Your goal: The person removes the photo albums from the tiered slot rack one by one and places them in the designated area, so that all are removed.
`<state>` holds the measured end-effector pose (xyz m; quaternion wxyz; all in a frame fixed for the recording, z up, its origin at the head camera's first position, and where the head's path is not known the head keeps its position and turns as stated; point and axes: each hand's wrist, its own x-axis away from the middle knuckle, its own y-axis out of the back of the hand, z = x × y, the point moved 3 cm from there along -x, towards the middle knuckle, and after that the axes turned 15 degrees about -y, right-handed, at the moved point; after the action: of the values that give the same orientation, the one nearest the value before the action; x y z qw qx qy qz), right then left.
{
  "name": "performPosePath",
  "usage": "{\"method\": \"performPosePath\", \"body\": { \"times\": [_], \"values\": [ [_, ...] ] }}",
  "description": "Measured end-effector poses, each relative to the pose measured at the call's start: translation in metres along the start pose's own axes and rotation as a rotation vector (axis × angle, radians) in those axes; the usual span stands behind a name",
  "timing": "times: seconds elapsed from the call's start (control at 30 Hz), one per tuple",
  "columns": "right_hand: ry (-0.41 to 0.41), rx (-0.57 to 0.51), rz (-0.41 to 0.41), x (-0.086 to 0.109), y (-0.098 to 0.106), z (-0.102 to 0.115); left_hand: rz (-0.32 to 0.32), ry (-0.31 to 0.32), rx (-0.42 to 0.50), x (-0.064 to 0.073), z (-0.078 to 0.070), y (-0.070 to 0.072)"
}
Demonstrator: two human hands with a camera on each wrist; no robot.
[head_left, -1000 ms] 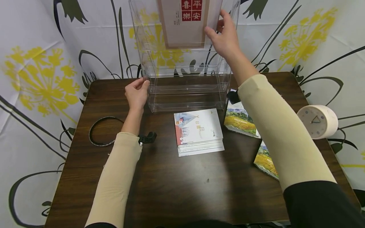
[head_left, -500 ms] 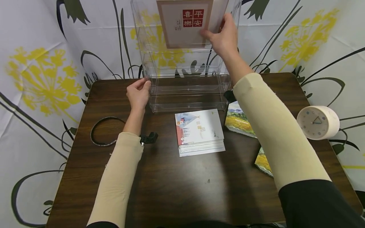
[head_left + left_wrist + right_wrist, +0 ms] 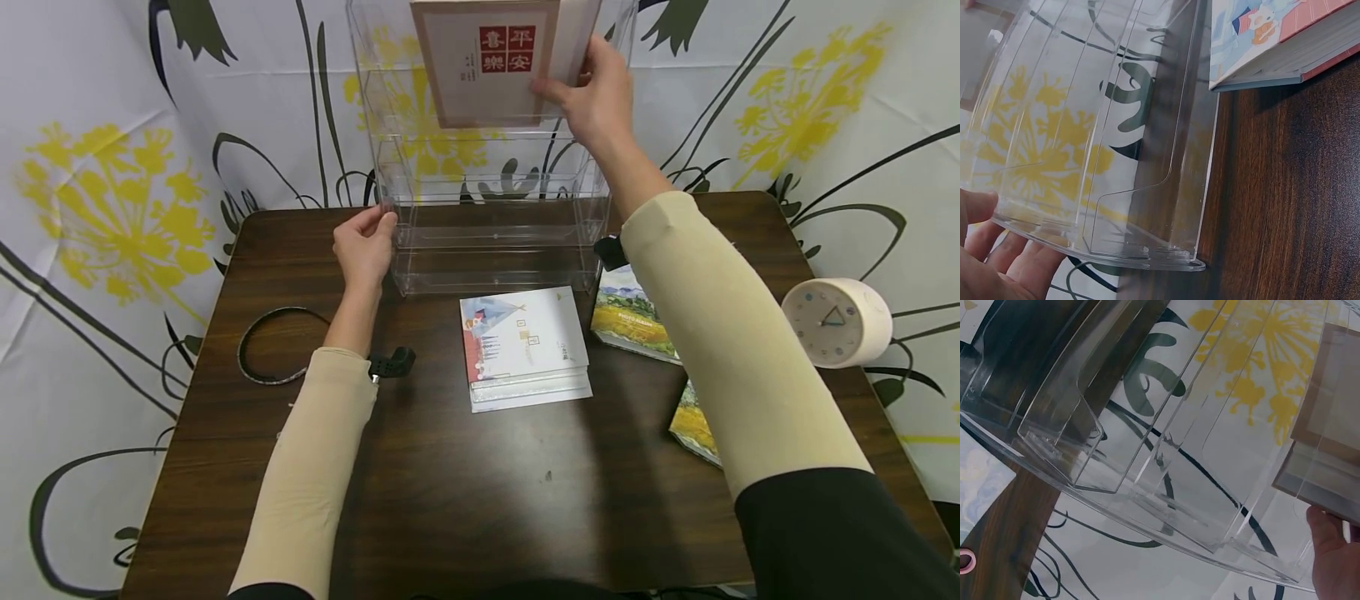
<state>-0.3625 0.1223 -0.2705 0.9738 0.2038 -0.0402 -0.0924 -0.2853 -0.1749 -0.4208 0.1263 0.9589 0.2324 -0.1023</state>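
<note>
A tall clear plastic rack (image 3: 495,236) with stepped tiers stands at the back of the table. My left hand (image 3: 365,250) pinches the rack's left side edge; in the left wrist view the thumb and fingers (image 3: 1032,265) lie on either side of it. A book (image 3: 453,87) with a brown border and red character squares leans in an upper tier. My right hand (image 3: 603,104) grips the book's right side, thumb on the front and fingers mostly hidden behind. In the right wrist view the book's lower corner (image 3: 1313,434) shows behind the clear plastic.
A stack of white illustrated albums (image 3: 532,337) lies before the rack. Two landscape-covered photo albums (image 3: 633,312) lie to its right, partly hidden by the right arm. A round pale clock (image 3: 832,321) stands at the far right, and a dark loop (image 3: 247,350) lies left.
The right hand and the book's upper part have tipped slightly forward and down, with more of the book's top edge showing. The left hand has kept its hold on the rack.
</note>
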Motion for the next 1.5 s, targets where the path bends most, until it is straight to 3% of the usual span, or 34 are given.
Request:
{"method": "performPosePath", "body": {
  "times": [0.47,0.63,0.8,1.07,1.3,1.5],
  "values": [
    [0.163,-0.134,-0.007,0.009,0.012,0.010,0.011,0.042,0.027,-0.003,0.000,0.001],
    [0.242,-0.301,-0.013,0.026,0.022,0.016,0.024,0.039,0.035,-0.003,0.000,0.002],
    [0.300,-0.565,0.011,0.042,0.032,0.014,0.027,0.044,0.037,-0.004,-0.001,0.002],
    [0.151,-0.799,0.075,0.060,0.048,-0.018,0.031,0.050,0.048,-0.003,-0.001,0.001],
    [0.067,-0.964,0.292,0.084,0.054,-0.061,0.024,0.048,0.062,-0.004,-0.002,0.000],
    [-0.030,-0.954,0.495,0.107,0.054,-0.105,0.032,0.081,0.070,-0.004,-0.002,0.002]
  ]
}}
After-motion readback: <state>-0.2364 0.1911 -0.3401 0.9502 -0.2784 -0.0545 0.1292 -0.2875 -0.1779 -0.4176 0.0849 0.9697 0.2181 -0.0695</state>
